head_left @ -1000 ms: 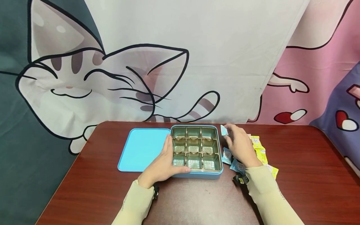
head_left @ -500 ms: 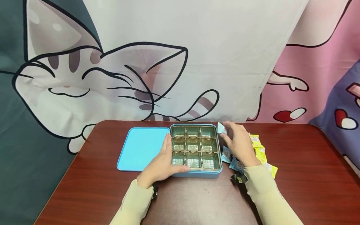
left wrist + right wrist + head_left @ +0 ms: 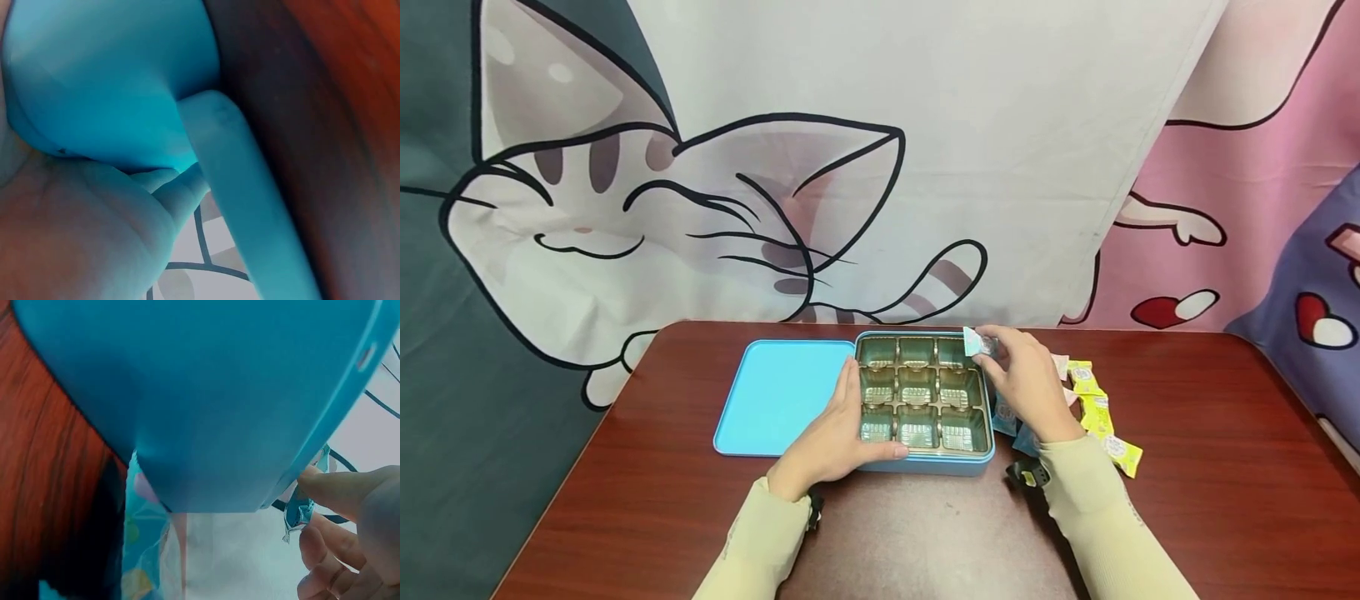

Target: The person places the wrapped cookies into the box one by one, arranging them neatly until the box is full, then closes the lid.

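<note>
An open blue tin box [image 3: 925, 463] stands mid-table, holding a gold tray [image 3: 921, 398] of several empty compartments. My left hand [image 3: 850, 421] rests at the box's front-left corner, with straight fingers along the left wall and the thumb along the front rim. In the left wrist view the box wall [image 3: 244, 187] lies against my palm. My right hand [image 3: 992, 350] pinches a small light-blue packet [image 3: 974, 341] just above the box's back-right corner. The right wrist view shows that packet [image 3: 299, 511] between my fingertips beside the box wall [image 3: 206, 394].
The blue lid [image 3: 778, 396] lies flat, touching the box's left side. Several yellow packets [image 3: 1093, 404] and light-blue packets [image 3: 1004, 417] lie on the red-brown table [image 3: 1210, 467] to the right of the box. A cat-print curtain hangs behind the table.
My right hand has carried the light-blue packet leftward, from beside the box to over its back-right corner. The left hand and the box have stayed put.
</note>
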Demonstrator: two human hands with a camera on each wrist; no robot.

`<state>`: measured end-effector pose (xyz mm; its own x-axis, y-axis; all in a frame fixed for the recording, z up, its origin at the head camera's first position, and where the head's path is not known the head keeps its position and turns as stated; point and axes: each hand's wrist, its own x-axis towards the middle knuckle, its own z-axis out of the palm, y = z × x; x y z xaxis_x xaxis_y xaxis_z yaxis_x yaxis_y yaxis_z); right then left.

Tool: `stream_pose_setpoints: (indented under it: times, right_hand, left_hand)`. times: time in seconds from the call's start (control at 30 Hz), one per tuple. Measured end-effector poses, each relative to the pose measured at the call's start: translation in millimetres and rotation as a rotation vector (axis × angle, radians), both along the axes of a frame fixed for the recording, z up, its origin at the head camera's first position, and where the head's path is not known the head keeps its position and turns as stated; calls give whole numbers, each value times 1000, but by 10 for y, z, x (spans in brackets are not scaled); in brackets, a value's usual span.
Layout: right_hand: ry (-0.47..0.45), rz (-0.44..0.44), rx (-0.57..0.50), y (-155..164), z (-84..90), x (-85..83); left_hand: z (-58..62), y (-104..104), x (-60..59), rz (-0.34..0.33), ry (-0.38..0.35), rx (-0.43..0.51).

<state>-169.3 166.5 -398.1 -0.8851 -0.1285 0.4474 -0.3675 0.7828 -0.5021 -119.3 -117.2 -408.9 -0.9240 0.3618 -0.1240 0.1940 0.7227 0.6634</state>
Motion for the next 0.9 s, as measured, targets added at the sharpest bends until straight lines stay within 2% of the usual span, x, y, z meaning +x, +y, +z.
stream_pose_setpoints:
  times: [0.2,0.5,0.9]
  right_hand:
    - [-1,0,7,-51,44,1]
    - [-17,47,-38,-109,73,-18]
    - [-84,104,-32,-126,17,-51]
  left_hand:
    - [3,4,1,-2,5,-4]
    - [13,-13,7,3,7,-3]
    - [7,12,-3,-6,20,5]
